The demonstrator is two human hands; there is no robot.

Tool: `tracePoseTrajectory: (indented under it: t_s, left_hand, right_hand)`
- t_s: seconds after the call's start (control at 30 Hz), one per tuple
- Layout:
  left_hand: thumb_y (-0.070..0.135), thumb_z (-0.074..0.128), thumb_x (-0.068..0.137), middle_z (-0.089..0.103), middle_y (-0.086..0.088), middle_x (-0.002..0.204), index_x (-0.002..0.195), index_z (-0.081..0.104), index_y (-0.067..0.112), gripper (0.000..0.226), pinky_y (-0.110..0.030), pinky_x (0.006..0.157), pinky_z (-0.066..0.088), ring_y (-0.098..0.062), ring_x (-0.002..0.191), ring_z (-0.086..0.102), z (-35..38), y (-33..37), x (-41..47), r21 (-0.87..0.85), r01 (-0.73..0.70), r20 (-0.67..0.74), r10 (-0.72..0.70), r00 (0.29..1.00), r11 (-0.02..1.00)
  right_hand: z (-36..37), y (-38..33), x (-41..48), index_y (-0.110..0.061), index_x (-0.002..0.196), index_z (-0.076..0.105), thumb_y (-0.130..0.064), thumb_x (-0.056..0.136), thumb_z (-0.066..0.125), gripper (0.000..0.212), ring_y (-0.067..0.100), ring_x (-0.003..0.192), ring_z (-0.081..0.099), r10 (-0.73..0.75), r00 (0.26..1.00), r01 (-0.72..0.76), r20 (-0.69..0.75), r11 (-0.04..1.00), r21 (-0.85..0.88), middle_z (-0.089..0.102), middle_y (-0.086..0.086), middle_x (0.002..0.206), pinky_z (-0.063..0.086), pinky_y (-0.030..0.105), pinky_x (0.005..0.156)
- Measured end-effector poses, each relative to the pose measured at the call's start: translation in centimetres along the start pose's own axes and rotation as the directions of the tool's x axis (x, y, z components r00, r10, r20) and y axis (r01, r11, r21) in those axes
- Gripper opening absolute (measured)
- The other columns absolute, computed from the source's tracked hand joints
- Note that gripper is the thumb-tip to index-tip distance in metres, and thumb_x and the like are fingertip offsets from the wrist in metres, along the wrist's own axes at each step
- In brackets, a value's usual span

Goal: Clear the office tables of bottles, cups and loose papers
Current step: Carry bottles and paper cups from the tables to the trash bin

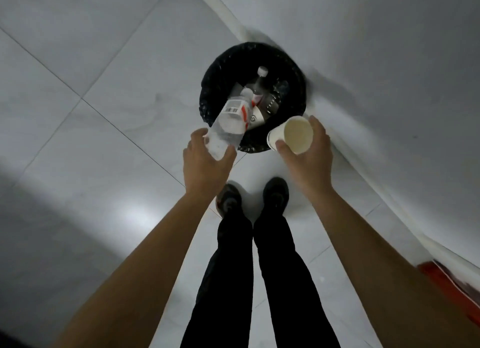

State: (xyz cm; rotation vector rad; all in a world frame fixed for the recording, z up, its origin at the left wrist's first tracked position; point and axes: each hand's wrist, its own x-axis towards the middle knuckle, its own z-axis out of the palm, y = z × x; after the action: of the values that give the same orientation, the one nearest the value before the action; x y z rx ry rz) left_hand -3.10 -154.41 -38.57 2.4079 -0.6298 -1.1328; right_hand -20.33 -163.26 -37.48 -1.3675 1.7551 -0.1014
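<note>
Bare forearms stretched forward over black trousers and dark shoes [275, 191] on pale floor tiles [78, 140]. Left hand [205, 163] wrapped round the base of a clear plastic bottle [230, 123], tilted cap-first over the rim of a black-lined bin [207, 98]. Right hand [310, 155] clasped about a paper cup [292, 134], mouth turned toward the camera, just beside the bin's near edge. Inside the bin: another bottle [259, 82] and a cup. Bin set against a white wall [376, 62].

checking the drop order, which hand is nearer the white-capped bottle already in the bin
Left, by a small margin, as far as one view shows. The left hand holds a clear bottle pointing toward the white-capped bottle; the right hand holds a paper cup at the bin's near-right rim.
</note>
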Motion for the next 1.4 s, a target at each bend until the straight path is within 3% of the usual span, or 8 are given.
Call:
tracePoseTrajectory:
  t_s: [0.27, 0.4, 0.53, 0.77, 0.93, 1.13, 1.27, 1.4]
  left_hand:
    - [0.048, 0.063, 0.087, 0.043, -0.007, 0.144, 0.15, 0.03, 0.019, 0.077, -0.04, 0.106, 0.041, -0.025, 0.131, 0.039, 9.2, -4.5, 10.8, 0.074, -0.102, -0.059, 0.106, 0.993, 0.992]
    - [0.054, 0.06, 0.089, 0.034, -0.009, 0.152, 0.155, 0.019, 0.014, 0.087, -0.035, 0.106, 0.037, -0.024, 0.139, 0.033, 8.7, -4.9, 8.8, 0.106, -0.144, -0.054, 0.15, 0.987, 0.984]
    - [0.044, 0.048, 0.1, 0.033, -0.011, 0.155, 0.152, 0.027, 0.008, 0.067, -0.038, 0.112, 0.031, -0.026, 0.142, 0.029, 4.0, -3.3, 2.7, 0.121, -0.16, -0.061, 0.168, 0.984, 0.98]
    - [0.041, 0.034, 0.103, 0.045, 0.0, 0.146, 0.145, 0.04, 0.015, 0.05, -0.043, 0.112, 0.037, -0.017, 0.137, 0.038, -11.1, 3.9, -16.3, -0.016, -0.176, -0.134, 0.172, 0.976, 0.984]
    - [0.029, 0.054, 0.098, 0.046, 0.005, 0.139, 0.143, 0.042, 0.021, 0.047, -0.03, 0.1, 0.044, -0.005, 0.124, 0.048, -22.1, 8.1, -31.1, -0.181, -0.157, -0.287, 0.1, 0.953, 0.971]
    - [0.028, 0.056, 0.096, 0.048, 0.013, 0.137, 0.141, 0.043, 0.023, 0.047, -0.037, 0.104, 0.046, 0.0, 0.125, 0.047, -29.2, 8.5, -42.4, -0.369, -0.192, -0.569, -0.058, 0.82, 0.909]
    - [0.033, 0.052, 0.097, 0.049, 0.013, 0.14, 0.142, 0.043, 0.021, 0.047, -0.04, 0.106, 0.045, -0.002, 0.129, 0.047, -31.9, 8.3, -46.1, -0.426, -0.259, -0.714, -0.147, 0.684, 0.867]
    - [0.037, 0.053, 0.096, 0.051, 0.012, 0.138, 0.141, 0.043, 0.018, 0.05, -0.041, 0.104, 0.047, -0.004, 0.128, 0.049, -32.4, 8.6, -48.5, -0.442, -0.34, -0.827, -0.231, 0.512, 0.83]
  right_hand:
    - [9.5, 7.7, 11.4, -0.014, 0.158, 0.011, -0.054, 0.074, 0.076, 0.114, 0.025, 0.137, 0.045, 0.017, 0.985, -0.019, 0.172, 1.0, 0.005, 0.033, 0.012, 0.155, 0.04, 0.037, 0.112]
    - [8.4, 7.6, 10.2, -0.012, 0.156, 0.017, -0.038, 0.086, 0.073, 0.093, 0.025, 0.135, 0.045, -0.041, 0.982, 0.05, 0.187, 0.998, -0.042, 0.032, 0.014, 0.152, 0.038, 0.023, 0.1]
    - [3.1, 4.3, 5.0, -0.018, 0.151, 0.033, -0.039, 0.094, 0.061, 0.067, 0.014, 0.13, 0.044, -0.109, 0.983, 0.121, 0.147, 0.99, -0.074, 0.041, 0.006, 0.147, 0.038, 0.021, 0.098]
    - [-9.9, -6.1, -11.9, -0.024, 0.15, 0.036, -0.045, 0.1, 0.047, 0.055, 0.011, 0.132, 0.044, -0.27, 0.936, 0.297, 0.225, 0.95, -0.097, 0.043, -0.003, 0.145, 0.044, 0.042, 0.107]
    - [-18.0, -14.0, -25.9, -0.029, 0.148, 0.036, -0.041, 0.097, 0.055, 0.055, 0.005, 0.128, 0.046, -0.352, 0.894, 0.382, 0.278, 0.922, -0.062, 0.044, -0.009, 0.144, 0.045, 0.039, 0.106]
    - [-22.4, -20.4, -36.0, -0.035, 0.142, 0.042, -0.031, 0.094, 0.062, 0.052, -0.007, 0.121, 0.049, -0.565, 0.777, 0.573, 0.278, 0.818, 0.062, 0.047, -0.03, 0.131, 0.047, 0.028, 0.1]
    - [-23.1, -23.1, -39.5, -0.038, 0.137, 0.046, -0.032, 0.093, 0.062, 0.047, -0.005, 0.121, 0.052, -0.709, 0.615, 0.697, 0.345, 0.694, 0.183, 0.053, -0.024, 0.13, 0.044, 0.01, 0.093]
    - [-23.5, -25.1, -40.7, -0.034, 0.14, 0.048, -0.037, 0.093, 0.062, 0.049, -0.006, 0.122, 0.051, -0.775, 0.452, 0.768, 0.442, 0.59, 0.249, 0.053, -0.023, 0.133, 0.045, 0.014, 0.094]
